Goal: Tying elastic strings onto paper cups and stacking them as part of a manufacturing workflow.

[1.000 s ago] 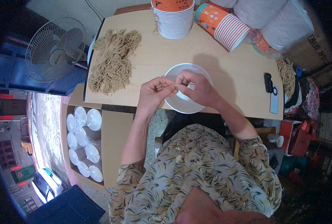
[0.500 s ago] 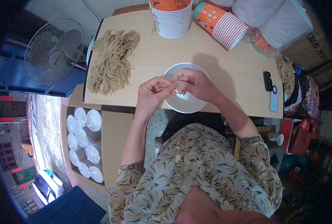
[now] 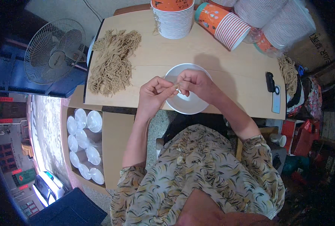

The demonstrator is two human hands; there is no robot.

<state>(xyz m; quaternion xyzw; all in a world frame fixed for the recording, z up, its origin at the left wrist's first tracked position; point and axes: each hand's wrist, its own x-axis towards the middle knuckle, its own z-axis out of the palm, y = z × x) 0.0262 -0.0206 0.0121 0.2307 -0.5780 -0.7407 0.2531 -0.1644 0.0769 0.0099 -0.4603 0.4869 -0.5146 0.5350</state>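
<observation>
Head view, looking down at a seated person in a patterned shirt.

Left hand (image 3: 154,94): raised over the near edge of the surface (image 3: 227,71), fingers pinched together on a thin tan strand (image 3: 176,87).
Right hand (image 3: 195,83): just beside the left, fingertips meeting it; fingers closed on the same strand, which is too small to tell further.
White bowl (image 3: 188,105): directly beneath both hands, at the front edge of the surface.
Heap of tan fibre strands (image 3: 113,62): left part of the surface, well apart from the hands.
Stack of striped paper cups (image 3: 173,19): upright at the far edge.
Further cup stacks (image 3: 224,26): lying tilted at the far right.
Dark handset (image 3: 270,82): right edge of the surface.
Electric fan (image 3: 54,51): off the surface, to the left.
Box of white lids (image 3: 82,145): below the surface, lower left.
</observation>
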